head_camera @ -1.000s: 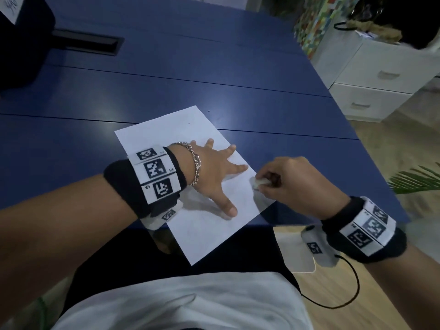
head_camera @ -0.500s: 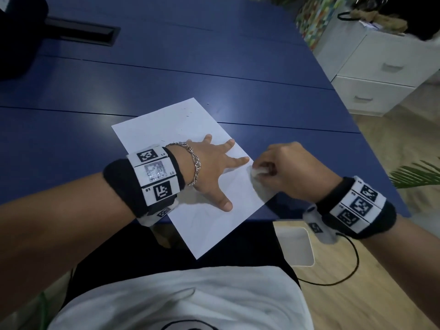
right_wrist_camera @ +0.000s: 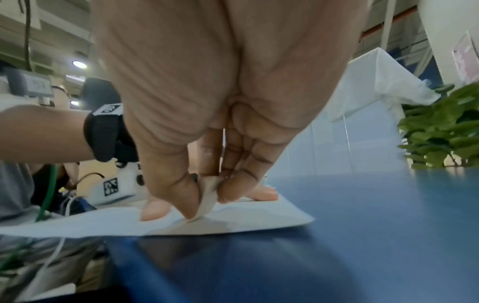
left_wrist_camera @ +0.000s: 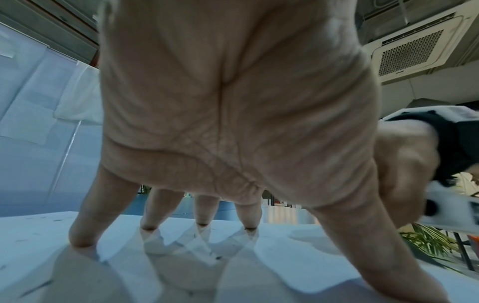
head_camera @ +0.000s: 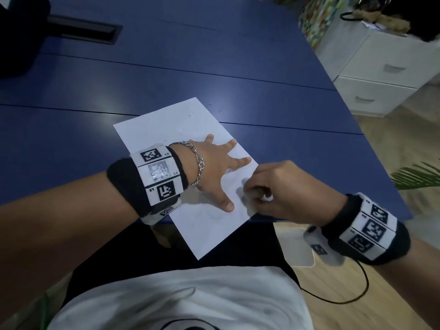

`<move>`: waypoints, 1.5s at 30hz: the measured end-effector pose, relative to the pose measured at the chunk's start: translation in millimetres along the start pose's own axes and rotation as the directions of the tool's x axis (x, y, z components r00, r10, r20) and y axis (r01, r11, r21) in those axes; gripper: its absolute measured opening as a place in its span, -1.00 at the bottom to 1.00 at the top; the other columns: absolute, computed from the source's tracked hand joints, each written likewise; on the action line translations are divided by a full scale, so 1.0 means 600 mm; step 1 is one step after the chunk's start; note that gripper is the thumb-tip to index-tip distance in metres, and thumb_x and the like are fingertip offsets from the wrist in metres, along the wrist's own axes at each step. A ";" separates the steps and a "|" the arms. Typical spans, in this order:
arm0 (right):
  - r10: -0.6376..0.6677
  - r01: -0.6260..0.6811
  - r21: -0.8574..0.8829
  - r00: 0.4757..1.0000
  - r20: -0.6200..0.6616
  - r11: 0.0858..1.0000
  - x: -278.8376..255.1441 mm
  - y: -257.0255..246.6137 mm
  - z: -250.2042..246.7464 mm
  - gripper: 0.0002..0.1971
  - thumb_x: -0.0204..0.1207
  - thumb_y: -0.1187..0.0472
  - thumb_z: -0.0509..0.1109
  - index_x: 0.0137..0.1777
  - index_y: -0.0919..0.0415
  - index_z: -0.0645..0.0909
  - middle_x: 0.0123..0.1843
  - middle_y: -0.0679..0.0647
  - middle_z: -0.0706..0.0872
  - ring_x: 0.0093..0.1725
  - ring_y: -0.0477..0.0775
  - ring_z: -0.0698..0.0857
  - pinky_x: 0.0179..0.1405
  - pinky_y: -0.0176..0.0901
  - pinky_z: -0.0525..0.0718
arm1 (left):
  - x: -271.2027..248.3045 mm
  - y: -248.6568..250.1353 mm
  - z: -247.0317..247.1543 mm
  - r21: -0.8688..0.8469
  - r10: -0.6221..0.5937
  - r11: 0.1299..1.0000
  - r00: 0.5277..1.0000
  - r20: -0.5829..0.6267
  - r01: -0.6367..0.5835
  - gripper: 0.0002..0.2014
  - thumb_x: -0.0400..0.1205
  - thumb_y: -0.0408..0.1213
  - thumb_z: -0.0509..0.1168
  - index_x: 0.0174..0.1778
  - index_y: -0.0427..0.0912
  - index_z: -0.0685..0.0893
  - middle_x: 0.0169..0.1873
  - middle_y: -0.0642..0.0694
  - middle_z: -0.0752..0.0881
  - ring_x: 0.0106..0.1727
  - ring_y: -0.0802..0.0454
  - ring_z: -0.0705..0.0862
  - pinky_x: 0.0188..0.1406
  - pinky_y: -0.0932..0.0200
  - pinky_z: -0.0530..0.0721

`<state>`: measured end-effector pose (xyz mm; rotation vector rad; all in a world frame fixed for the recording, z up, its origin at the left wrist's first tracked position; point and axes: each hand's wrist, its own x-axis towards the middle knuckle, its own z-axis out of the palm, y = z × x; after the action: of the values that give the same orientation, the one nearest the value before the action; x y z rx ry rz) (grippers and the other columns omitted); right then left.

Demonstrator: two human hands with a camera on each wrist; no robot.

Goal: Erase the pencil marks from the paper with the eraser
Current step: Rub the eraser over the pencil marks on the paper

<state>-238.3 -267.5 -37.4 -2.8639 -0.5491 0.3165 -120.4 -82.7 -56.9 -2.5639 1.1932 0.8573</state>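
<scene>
Currently mid-erase | left hand [head_camera: 214,172] centre frame, fingers splayed flat, pinning paper [head_camera: 166,129] on table [head_camera: 238,75] | right hand [head_camera: 281,191] just right, pinching eraser [right_wrist_camera: 207,203] against sheet | paper thin, slides and creases easily; hold near rubbing spot

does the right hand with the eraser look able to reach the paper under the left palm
Probably not: the left hand lies spread flat there, pinning the paper. The right hand presses the eraser beside the thumb.

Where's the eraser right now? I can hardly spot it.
The eraser is pinched in the right hand, its tip pressed onto the paper near the right edge, beside the left hand's thumb.
</scene>
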 end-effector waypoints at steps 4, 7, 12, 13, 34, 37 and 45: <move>0.073 -0.074 -0.011 0.995 -0.070 0.997 0.014 0.034 -0.009 -0.87 0.51 0.18 0.45 -0.26 0.00 0.66 -0.25 -0.10 0.60 -0.31 -0.05 0.59 -0.28 -0.02 0.65 | -0.001 0.001 -0.001 0.007 0.000 1.000 1.000 -0.001 0.000 0.25 0.23 0.68 0.35 0.67 0.60 -0.34 0.79 0.16 -0.39 0.78 -0.49 -0.30 0.61 -0.61 0.26; 0.138 -0.140 -0.007 0.978 -0.156 0.990 0.015 0.045 -0.003 -0.90 0.50 0.19 0.41 -0.22 0.02 0.71 -0.22 -0.06 0.64 -0.30 -0.03 0.62 -0.25 0.07 0.69 | -0.002 0.003 -0.004 0.005 -0.006 1.000 1.000 0.005 0.006 0.25 0.24 0.68 0.36 0.67 0.60 -0.35 0.79 0.17 -0.39 0.78 -0.49 -0.31 0.61 -0.60 0.25; 0.011 -0.011 0.000 1.000 -0.011 1.000 -0.008 -0.004 0.009 -0.75 0.46 0.18 0.45 -0.36 0.04 0.45 -0.33 -0.09 0.50 -0.35 0.02 0.54 -0.36 -0.13 0.55 | -0.003 0.003 -0.002 0.000 -0.009 1.000 1.000 -0.006 0.009 0.26 0.22 0.68 0.36 0.67 0.60 -0.33 0.79 0.17 -0.38 0.79 -0.47 -0.30 0.63 -0.59 0.23; 0.038 -0.038 -0.002 0.999 -0.030 0.999 -0.003 0.007 0.004 -0.77 0.47 0.17 0.46 -0.35 0.06 0.50 -0.31 -0.08 0.53 -0.34 0.02 0.55 -0.34 -0.09 0.58 | -0.003 0.002 -0.003 0.002 -0.008 1.000 1.000 -0.005 0.008 0.25 0.23 0.67 0.37 0.68 0.60 -0.33 0.79 0.17 -0.38 0.79 -0.47 -0.30 0.63 -0.58 0.24; 0.260 -0.256 0.047 0.947 -0.188 0.966 0.022 0.052 0.000 -0.82 0.50 0.15 0.40 -0.33 -0.07 0.57 -0.27 -0.11 0.60 -0.28 -0.07 0.55 -0.23 -0.07 0.63 | -0.024 -0.042 -0.026 0.115 0.025 0.993 1.000 0.018 -0.026 0.33 0.19 0.65 0.45 0.64 0.62 -0.41 0.78 0.09 -0.45 0.80 -0.37 -0.35 0.66 -0.60 -0.28; 0.285 -0.279 0.058 0.938 -0.196 0.958 0.028 0.050 -0.004 -0.90 0.54 0.18 0.41 -0.19 0.03 0.72 -0.24 -0.09 0.68 -0.23 -0.05 0.63 -0.23 -0.12 0.62 | -0.024 -0.056 -0.023 0.078 0.031 0.996 0.998 0.058 -0.036 0.28 0.24 0.57 0.51 0.63 0.68 -0.35 0.76 0.15 -0.47 0.80 -0.36 -0.35 0.66 -0.65 -0.19; 0.309 -0.301 0.068 0.926 -0.217 0.951 0.037 0.003 0.015 -0.88 0.55 0.14 0.38 -0.21 0.07 0.66 -0.27 -0.08 0.64 -0.22 0.08 0.63 -0.21 0.00 0.66 | -0.010 -0.034 -0.037 0.064 -0.071 0.996 0.987 0.144 0.062 0.41 0.13 0.46 0.64 0.54 0.76 -0.42 0.74 0.20 -0.51 0.77 -0.45 -0.36 0.63 -0.60 0.23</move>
<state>-219.6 -259.2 -50.1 -2.8944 -0.0530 0.0428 -98.9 -73.8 -36.9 -2.4325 1.0689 0.9613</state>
